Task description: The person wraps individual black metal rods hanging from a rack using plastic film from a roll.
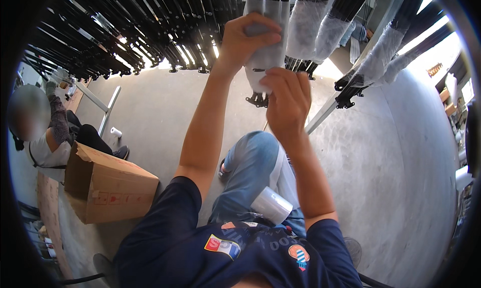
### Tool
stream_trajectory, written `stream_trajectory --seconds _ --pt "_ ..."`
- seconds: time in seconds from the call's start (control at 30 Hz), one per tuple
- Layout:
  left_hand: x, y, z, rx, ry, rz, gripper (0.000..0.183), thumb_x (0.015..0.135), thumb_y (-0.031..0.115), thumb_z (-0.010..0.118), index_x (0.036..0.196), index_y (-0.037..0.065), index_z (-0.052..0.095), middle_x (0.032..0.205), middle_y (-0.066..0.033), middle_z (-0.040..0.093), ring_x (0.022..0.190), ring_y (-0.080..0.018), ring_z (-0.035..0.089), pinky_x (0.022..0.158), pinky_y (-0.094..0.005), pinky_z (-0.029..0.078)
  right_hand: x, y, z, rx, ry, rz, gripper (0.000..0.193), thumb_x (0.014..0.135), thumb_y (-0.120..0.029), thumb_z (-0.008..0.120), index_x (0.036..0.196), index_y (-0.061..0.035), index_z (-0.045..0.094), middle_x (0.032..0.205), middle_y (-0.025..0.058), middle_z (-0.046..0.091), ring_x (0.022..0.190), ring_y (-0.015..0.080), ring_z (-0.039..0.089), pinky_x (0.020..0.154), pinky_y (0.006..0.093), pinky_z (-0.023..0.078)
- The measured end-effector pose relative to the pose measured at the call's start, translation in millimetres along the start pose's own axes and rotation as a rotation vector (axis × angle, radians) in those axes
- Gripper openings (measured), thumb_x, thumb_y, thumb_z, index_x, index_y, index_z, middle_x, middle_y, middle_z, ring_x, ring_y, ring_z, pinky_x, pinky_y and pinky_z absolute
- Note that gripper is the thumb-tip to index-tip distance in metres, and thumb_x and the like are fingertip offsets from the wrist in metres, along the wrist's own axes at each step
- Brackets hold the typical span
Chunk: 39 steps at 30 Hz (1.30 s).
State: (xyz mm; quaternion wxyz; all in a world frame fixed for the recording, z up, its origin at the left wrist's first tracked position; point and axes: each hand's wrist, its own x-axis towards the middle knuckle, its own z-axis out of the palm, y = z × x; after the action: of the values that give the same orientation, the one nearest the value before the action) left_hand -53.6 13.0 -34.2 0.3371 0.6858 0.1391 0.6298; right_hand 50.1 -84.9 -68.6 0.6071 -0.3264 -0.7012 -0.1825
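Observation:
A bundle of black metal rods, its lower part wrapped in clear plastic film (265, 52), hangs in front of me. Across the front of the wrap, my left hand (245, 40) has its thumb and fingers curled toward each other; what lies between them is too small to name. Lower down, my right hand (288, 100) is pinched at the wrap's right lower edge, slightly blurred, and its fingertips hide what they grip. Dark rod ends (257, 99) stick out below the film. On my lap rests a roll of clear film (272, 205).
Rows of bare black rods (150, 27) hang at the left; wrapped bundles (305, 32) hang at the right. An open cardboard box (123, 193) stands at my left. Beyond it sits another person (55, 137). A small white roll (115, 132) lies on the floor.

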Motion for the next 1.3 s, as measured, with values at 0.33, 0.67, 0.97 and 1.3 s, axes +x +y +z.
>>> stream_trajectory --seconds 0.33,0.67,0.97,1.3 --pt "-1 -1 -9 -0.288 -0.212 -0.017 0.041 0.064 0.004 0.065 0.104 0.004 0.055 0.096 -0.0081 0.059 0.087 -0.0134 0.056 0.077 -0.0256 0.046 45 37 19 0.076 0.031 -0.045 0.012 0.06 0.001 0.056 0.068 -0.0063 0.053 0.071 0.0049 0.051 0.069 0.0248 0.045 0.063 0.0338 0.038" --pt "4 -15 -4 -0.169 -0.318 0.025 0.061 0.067 0.005 0.068 0.122 0.006 0.043 0.105 -0.0064 0.055 0.092 -0.0124 0.053 0.083 -0.0261 0.043 49 51 10 0.049 0.117 0.174 0.016 0.065 -0.007 0.062 0.069 -0.0041 0.047 0.067 0.0058 0.047 0.065 0.0207 0.044 0.057 0.0296 0.037" --pt "-6 -9 -2 -0.071 -0.135 0.048 0.05 0.071 -0.002 0.06 0.118 0.006 0.047 0.1 -0.0046 0.058 0.087 -0.0108 0.055 0.078 -0.024 0.045 -57 -11 -104 0.618 -1.086 0.532 0.014 0.07 0.0 0.056 0.084 -0.0037 0.054 0.074 0.008 0.052 0.074 0.0203 0.053 0.067 0.0292 0.042" --pt "10 -31 14 0.559 -0.065 -0.298 0.014 0.069 -0.001 0.058 0.082 0.002 0.062 0.078 -0.006 0.062 0.071 -0.0141 0.058 0.063 -0.0216 0.048 -206 -52 -207 0.169 -0.744 1.166 0.028 0.069 0.008 0.043 0.095 0.0004 0.05 0.092 0.0145 0.051 0.087 0.027 0.052 0.073 0.0296 0.042"
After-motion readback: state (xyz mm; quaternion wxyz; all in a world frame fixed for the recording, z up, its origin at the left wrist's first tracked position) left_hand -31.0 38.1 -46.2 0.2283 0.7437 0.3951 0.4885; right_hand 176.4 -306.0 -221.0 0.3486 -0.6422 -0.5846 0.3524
